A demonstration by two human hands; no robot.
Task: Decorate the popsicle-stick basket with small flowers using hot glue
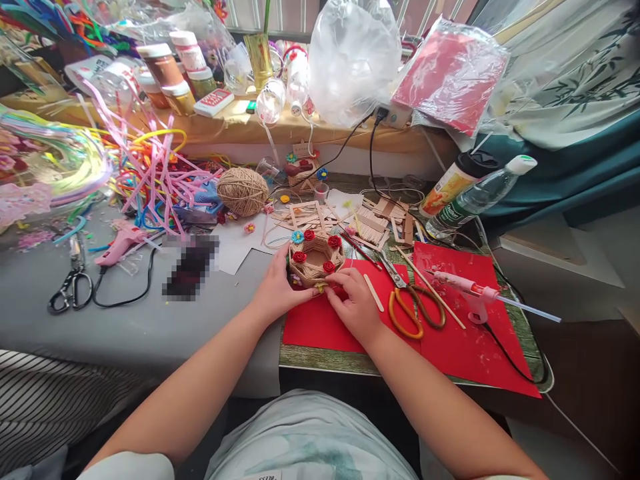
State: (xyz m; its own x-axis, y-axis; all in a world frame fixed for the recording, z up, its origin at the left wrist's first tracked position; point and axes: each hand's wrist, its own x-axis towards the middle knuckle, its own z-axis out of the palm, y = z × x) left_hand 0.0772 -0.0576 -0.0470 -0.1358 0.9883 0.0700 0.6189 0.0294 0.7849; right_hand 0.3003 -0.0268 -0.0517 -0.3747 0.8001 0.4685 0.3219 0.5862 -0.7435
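Note:
A small many-sided box wrapped in twine point(314, 276) sits over the red sheet, with red roses point(329, 267) and a blue flower point(297, 237) around its rim. My left hand point(280, 283) is closed around the box's left side, thumb along the near wall. A small yellow flower point(320, 288) shows on that near wall, between the left thumb tip and the curled fingers of my right hand point(356, 303). My right fingertips pinch at the flower and touch the box. Right beside that hand lie a wooden craft stick point(373, 293) and scissors with orange-brown handles point(406, 313).
A pink glue gun point(470, 288) lies on the red paper point(450, 347) at right; another pink glue gun point(120, 243) and black scissors point(73, 283) are at left. Behind are a twine ball point(243, 191), loose craft sticks point(373, 230), pink pipe cleaners point(153, 170) and a bottle point(473, 200).

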